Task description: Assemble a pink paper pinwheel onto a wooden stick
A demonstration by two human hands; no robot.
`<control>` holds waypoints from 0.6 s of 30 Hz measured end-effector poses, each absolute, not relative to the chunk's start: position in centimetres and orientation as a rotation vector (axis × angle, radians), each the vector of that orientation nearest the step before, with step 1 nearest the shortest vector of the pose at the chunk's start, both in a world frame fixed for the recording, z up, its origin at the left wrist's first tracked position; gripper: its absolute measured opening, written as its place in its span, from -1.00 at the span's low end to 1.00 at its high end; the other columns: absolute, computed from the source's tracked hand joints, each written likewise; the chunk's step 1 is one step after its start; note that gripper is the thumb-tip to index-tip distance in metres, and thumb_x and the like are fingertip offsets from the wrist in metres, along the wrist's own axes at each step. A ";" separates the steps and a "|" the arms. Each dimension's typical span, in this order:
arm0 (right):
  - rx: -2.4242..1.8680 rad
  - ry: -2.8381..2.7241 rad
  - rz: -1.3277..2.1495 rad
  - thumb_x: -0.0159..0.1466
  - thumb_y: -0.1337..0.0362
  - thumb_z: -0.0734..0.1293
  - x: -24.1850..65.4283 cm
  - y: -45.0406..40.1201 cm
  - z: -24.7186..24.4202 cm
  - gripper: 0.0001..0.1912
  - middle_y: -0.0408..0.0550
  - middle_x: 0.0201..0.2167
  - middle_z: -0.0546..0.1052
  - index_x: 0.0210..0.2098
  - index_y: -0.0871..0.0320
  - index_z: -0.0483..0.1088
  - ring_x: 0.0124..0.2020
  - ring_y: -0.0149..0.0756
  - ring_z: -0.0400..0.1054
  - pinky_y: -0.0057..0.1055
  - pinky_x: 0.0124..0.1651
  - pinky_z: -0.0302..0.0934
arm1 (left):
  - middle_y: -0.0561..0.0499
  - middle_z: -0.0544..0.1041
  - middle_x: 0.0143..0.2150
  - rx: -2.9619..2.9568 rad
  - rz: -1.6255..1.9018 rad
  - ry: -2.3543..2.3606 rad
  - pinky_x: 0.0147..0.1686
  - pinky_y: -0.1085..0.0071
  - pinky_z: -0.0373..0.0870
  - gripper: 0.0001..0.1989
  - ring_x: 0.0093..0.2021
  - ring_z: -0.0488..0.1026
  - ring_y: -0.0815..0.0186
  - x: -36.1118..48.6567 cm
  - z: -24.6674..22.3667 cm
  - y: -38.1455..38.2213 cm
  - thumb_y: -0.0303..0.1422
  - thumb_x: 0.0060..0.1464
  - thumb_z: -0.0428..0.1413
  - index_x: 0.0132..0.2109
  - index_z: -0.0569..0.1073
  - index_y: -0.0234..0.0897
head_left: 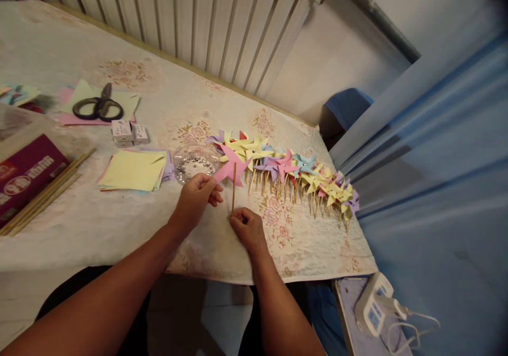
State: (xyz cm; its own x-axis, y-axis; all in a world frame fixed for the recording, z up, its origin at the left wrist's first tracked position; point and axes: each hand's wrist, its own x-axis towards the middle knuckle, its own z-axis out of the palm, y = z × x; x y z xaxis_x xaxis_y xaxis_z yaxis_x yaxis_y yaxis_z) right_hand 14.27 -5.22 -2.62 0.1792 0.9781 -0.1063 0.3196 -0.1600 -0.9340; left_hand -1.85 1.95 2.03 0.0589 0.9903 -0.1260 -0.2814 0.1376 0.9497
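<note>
A pink paper pinwheel (229,166) is pinched at its lower left blade by my left hand (197,197). Its thin wooden stick (234,189) stands nearly upright in front of the pinwheel, and my right hand (249,230) grips the lower end between thumb and fingers. Whether the stick is fastened to the paper cannot be made out. Just behind my left hand sits a clear round dish (196,160) of small metal pins. Finished pinwheels (286,165) in yellow, purple, pink and blue lie in a long row to the right.
On the left are a stack of coloured paper squares (133,171), small white boxes (129,132), black-handled scissors (99,107) on paper, loose wooden sticks (51,194) and a purple box (29,179). A white power strip (375,303) lies beyond the table's right front corner.
</note>
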 end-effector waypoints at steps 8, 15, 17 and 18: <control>-1.630 -1.256 0.998 0.07 0.18 0.35 14.2 -5.2 -2.5 -0.86 -0.26 -0.60 0.31 -0.50 0.13 0.43 -0.53 -0.43 0.11 -0.46 -0.42 0.05 | 0.03 0.48 -0.58 0.944 1.132 1.025 -0.60 0.50 0.28 -0.74 -0.62 0.39 0.40 -1.5 2.0 1.5 -0.18 -0.02 0.18 -0.41 0.39 -0.30; -1.617 -1.254 0.998 0.08 0.20 0.35 14.3 -5.2 -2.7 -0.87 -0.27 -0.61 0.29 -0.50 0.13 0.43 -0.53 -0.43 0.09 -0.47 -0.44 0.03 | 0.03 0.50 -0.56 0.967 1.080 1.014 -0.59 0.49 0.26 -0.73 -0.62 0.36 0.42 -1.1 1.9 1.2 -0.16 -0.04 0.19 -0.41 0.37 -0.28; -1.617 -1.256 0.997 0.07 0.20 0.35 14.3 -5.2 -2.6 -0.87 -0.27 -0.61 0.29 -0.50 0.13 0.43 -0.53 -0.43 0.09 -0.47 -0.43 0.03 | 0.03 0.50 -0.56 0.969 1.083 1.014 -0.59 0.49 0.25 -0.73 -0.63 0.35 0.43 -1.1 1.9 1.2 -0.16 -0.04 0.19 -0.41 0.37 -0.28; -1.619 -1.254 1.000 0.07 0.20 0.35 14.3 -5.2 -2.6 -0.87 -0.27 -0.61 0.29 -0.51 0.13 0.42 -0.53 -0.43 0.09 -0.48 -0.43 0.04 | 0.03 0.49 -0.55 0.972 1.085 1.013 -0.59 0.49 0.24 -0.73 -0.62 0.35 0.43 -1.0 1.8 1.2 -0.16 -0.04 0.19 -0.41 0.37 -0.29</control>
